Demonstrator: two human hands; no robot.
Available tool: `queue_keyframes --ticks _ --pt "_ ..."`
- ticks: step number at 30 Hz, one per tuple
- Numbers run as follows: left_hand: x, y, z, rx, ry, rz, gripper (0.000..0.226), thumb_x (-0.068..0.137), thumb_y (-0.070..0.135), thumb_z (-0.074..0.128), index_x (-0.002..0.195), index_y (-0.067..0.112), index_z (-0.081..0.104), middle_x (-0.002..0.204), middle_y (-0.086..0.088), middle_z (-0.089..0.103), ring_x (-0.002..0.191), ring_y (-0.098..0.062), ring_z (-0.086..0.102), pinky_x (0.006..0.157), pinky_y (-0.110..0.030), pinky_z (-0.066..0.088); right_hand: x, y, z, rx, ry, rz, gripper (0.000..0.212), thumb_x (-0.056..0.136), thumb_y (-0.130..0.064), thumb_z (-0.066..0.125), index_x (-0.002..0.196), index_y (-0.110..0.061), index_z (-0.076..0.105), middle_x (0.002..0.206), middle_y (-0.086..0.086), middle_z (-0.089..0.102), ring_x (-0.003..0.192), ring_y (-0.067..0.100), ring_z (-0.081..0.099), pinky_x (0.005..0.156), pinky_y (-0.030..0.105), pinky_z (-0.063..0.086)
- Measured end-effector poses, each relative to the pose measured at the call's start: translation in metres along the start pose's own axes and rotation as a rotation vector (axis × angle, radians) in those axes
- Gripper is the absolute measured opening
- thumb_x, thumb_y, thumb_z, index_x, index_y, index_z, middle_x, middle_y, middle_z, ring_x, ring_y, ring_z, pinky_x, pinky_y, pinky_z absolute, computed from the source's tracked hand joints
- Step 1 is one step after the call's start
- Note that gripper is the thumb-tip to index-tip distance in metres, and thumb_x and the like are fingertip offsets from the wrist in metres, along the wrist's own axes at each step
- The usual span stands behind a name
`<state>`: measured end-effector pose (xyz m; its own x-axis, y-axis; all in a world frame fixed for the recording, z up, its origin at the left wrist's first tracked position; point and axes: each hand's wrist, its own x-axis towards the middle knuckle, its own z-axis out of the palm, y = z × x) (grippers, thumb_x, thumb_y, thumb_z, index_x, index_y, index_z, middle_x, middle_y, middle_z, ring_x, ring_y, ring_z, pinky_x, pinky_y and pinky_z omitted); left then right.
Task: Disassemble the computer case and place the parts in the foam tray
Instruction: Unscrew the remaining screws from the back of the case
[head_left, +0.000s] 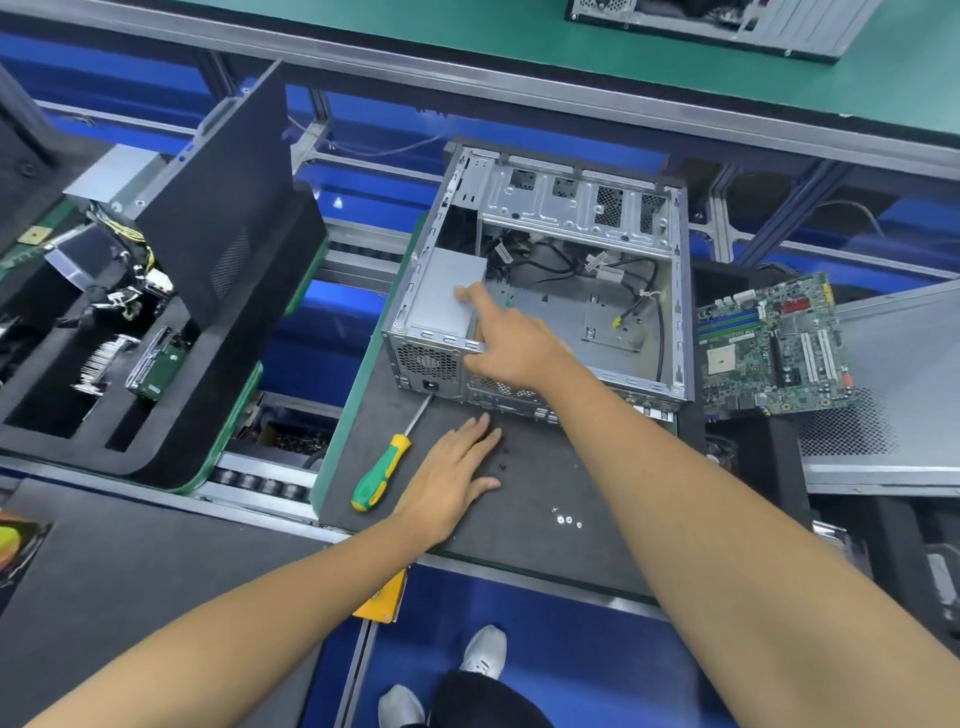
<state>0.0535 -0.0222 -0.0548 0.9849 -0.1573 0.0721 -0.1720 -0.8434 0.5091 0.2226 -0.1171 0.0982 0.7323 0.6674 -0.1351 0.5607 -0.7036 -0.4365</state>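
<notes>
The open metal computer case (571, 208) lies on its side on a dark mat (519, 499), with loose cables and a grey power supply (441, 296) still in its left corner. My right hand (511, 348) reaches over the case's near edge, its extended finger touching the top of the power supply. My left hand (452, 480) lies flat on the mat with straight fingers, beside a few small black screws (501, 460). The black foam tray (171, 364) sits at the left and holds a heatsink, a drive and cabled parts.
A green-and-yellow screwdriver (382, 467) lies on the mat left of my left hand. Silver screws (567, 519) lie near the mat's front. A removed motherboard (774, 348) rests on a side panel (893, 395) at the right. Another case (727, 21) stands on the far green bench.
</notes>
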Motion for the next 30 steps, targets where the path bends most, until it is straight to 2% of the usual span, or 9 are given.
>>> queue_keyframes --ticks 3,5,8,10,13,16,23,30 --pt "0.017 0.000 -0.002 0.149 -0.061 0.091 0.063 0.103 0.051 0.050 0.155 0.016 0.041 0.156 -0.012 0.038 0.143 -0.029 0.036 0.119 -0.045 0.031 0.000 0.000 0.001 -0.006 0.009 -0.001 0.083 0.077 -0.027 0.064 0.148 -0.033 0.022 0.060 -0.003 0.048 0.056 0.018 0.054 0.052 0.032 0.034" --pt "0.029 -0.003 -0.005 0.232 -0.114 0.153 0.059 0.104 0.055 0.044 0.150 0.017 0.046 0.142 -0.010 0.047 0.127 -0.030 0.046 0.111 -0.043 0.036 0.000 0.000 0.001 -0.008 0.015 -0.005 0.083 0.077 -0.027 0.064 0.148 -0.032 0.021 0.059 -0.004 0.047 0.055 0.017 0.052 0.051 0.032 0.032" --pt "0.042 -0.008 -0.006 0.301 -0.130 0.226 0.051 0.105 0.054 0.039 0.137 0.017 0.053 0.129 -0.009 0.051 0.109 -0.029 0.049 0.095 -0.042 0.041 0.001 0.001 0.001 -0.011 0.011 -0.011 0.083 0.077 -0.028 0.064 0.148 -0.032 0.021 0.061 -0.004 0.048 0.056 0.019 0.054 0.051 0.032 0.033" --pt "0.053 -0.008 -0.006 0.317 -0.087 0.286 0.044 0.106 0.049 0.042 0.126 0.014 0.057 0.120 -0.011 0.054 0.102 -0.030 0.051 0.088 -0.042 0.045 0.000 0.003 0.002 -0.018 0.015 -0.012 0.083 0.077 -0.029 0.064 0.149 -0.032 0.021 0.063 -0.004 0.049 0.057 0.019 0.054 0.051 0.033 0.033" --pt "0.063 -0.008 -0.005 0.368 -0.018 0.483 0.025 0.104 0.038 0.051 0.107 0.014 0.057 0.105 -0.012 0.057 0.090 -0.031 0.055 0.077 -0.041 0.047 0.000 0.002 0.003 -0.021 0.016 -0.015 0.084 0.077 -0.029 0.063 0.149 -0.032 0.021 0.063 -0.004 0.049 0.055 0.018 0.053 0.051 0.032 0.033" --pt "0.064 -0.012 -0.007 0.386 -0.041 0.588 0.020 0.102 0.037 0.053 0.103 0.017 0.050 0.104 -0.010 0.056 0.086 -0.028 0.055 0.069 -0.038 0.049 0.001 0.002 0.002 -0.019 0.024 -0.020 0.084 0.076 -0.030 0.063 0.149 -0.031 0.021 0.060 -0.005 0.046 0.053 0.017 0.051 0.050 0.032 0.033" --pt "0.065 -0.006 -0.005 0.371 -0.056 0.498 0.018 0.101 0.035 0.050 0.104 0.017 0.048 0.099 -0.007 0.054 0.074 -0.027 0.056 0.048 -0.038 0.049 0.001 0.005 0.005 -0.008 0.022 -0.014 0.084 0.075 -0.031 0.061 0.148 -0.035 0.021 0.060 -0.002 0.049 0.054 0.019 0.054 0.049 0.032 0.034" --pt "0.056 -0.010 -0.006 0.383 -0.008 0.409 0.023 0.108 0.037 0.045 0.102 0.017 0.054 0.102 -0.004 0.056 0.080 -0.025 0.055 0.044 -0.040 0.047 0.001 0.006 0.004 -0.020 0.036 -0.021 0.084 0.076 -0.033 0.061 0.149 -0.033 0.020 0.066 -0.001 0.054 0.059 0.015 0.052 0.052 0.033 0.036"
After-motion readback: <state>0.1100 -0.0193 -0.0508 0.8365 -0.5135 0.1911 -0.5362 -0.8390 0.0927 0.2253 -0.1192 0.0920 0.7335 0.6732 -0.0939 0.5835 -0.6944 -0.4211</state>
